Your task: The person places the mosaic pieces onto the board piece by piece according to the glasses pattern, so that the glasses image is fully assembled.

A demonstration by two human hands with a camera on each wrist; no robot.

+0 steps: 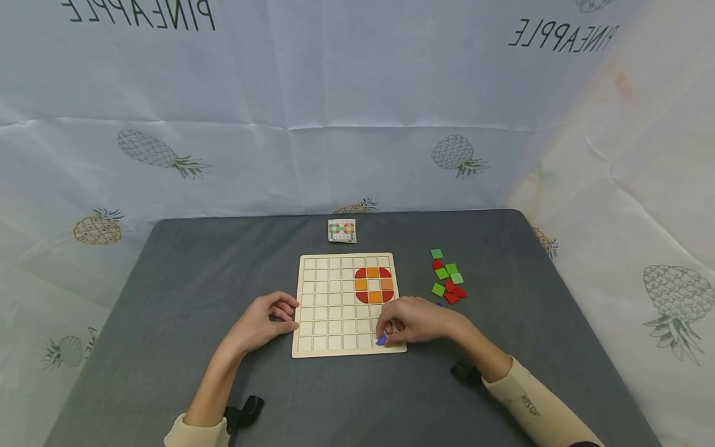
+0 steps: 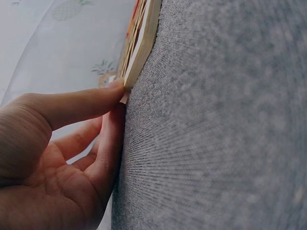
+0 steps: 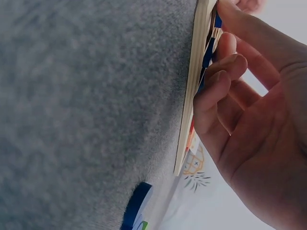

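On the gridded board (image 1: 329, 310), right-hand fingers (image 1: 388, 329) pinch a blue tile (image 1: 382, 339); left fingers (image 1: 285, 313) rest relaxed at its edge.

Hidden and unclear parts

Blue piece (image 1: 382, 340) mostly covered by right hand (image 1: 416, 320); pattern on small card (image 1: 342, 230) too small to read; wooden board (image 2: 139, 45) seen only edge-on, cut off at top of both wrist views.

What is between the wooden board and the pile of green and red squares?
Only bare grey table lies between the wooden board and the pile of green and red squares, seen in the head view.
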